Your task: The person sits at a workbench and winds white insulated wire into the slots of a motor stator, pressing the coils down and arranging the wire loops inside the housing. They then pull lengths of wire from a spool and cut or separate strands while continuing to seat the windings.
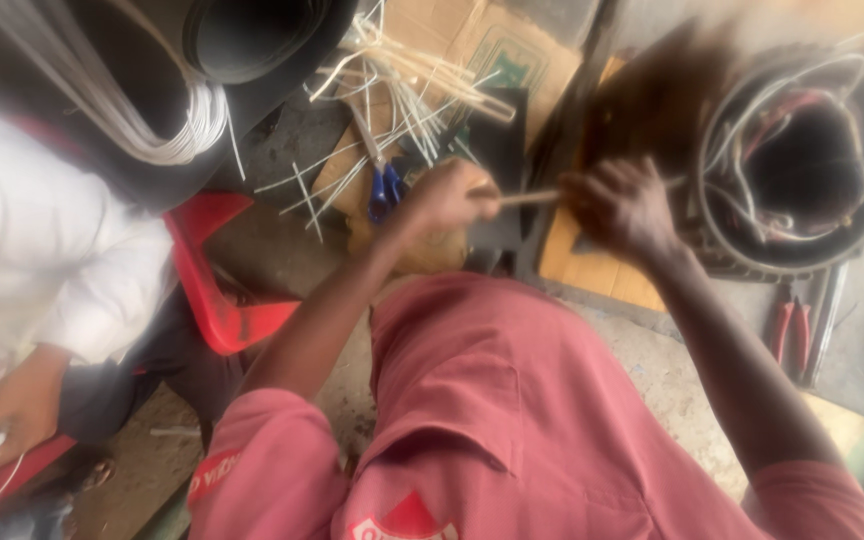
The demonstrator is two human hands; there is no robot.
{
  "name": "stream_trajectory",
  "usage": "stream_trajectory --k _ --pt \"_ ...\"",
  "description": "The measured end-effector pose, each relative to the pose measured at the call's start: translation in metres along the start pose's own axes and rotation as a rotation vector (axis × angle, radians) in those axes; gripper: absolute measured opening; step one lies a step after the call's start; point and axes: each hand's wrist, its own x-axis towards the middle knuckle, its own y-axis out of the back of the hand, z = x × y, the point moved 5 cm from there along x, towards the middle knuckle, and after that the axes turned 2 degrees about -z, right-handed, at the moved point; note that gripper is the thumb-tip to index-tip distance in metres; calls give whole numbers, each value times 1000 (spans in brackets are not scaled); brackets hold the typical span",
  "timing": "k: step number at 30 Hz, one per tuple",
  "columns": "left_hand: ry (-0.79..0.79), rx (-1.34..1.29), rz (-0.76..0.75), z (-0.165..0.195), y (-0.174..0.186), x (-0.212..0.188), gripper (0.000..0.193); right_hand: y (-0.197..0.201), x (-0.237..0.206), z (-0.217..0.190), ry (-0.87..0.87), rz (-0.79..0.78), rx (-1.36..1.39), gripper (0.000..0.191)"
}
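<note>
Left hand (pixel 444 197) and right hand (pixel 624 205) each pinch an end of a thin, stiff, light stick (pixel 530 197) beside the motor stator (pixel 792 160)

Pink shirt (pixel 512 420); red stool (pixel 217 270); blue-handled scissors (pixel 385 190); white strips (pixel 402 90); red-handled pliers (pixel 790 335).

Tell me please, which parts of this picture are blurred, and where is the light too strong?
In the head view, the right hand and the brown bundle above it are smeared by motion blur; the left hand holding a thin stick is softer than sharp; the whole frame lacks crisp focus; glare whitens the far right edge beside the round motor housing.
</note>
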Motion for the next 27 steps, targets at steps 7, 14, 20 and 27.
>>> stream_trajectory --k 7,14,20,27 --pt "-215 135 309 -21 -17 -26 12 -32 27 -45 199 65 -29 25" --pt "-530 420 620 -9 -18 -42 11 -43 51 -60 -183 -303 -29 17" --pt "-595 409 583 -9 -16 -46 14 -41 48 -25 -564 -938 600 32" --pt "-622 391 604 -14 -11 -29 19 -14 67 -79 -173 -335 -100 65"
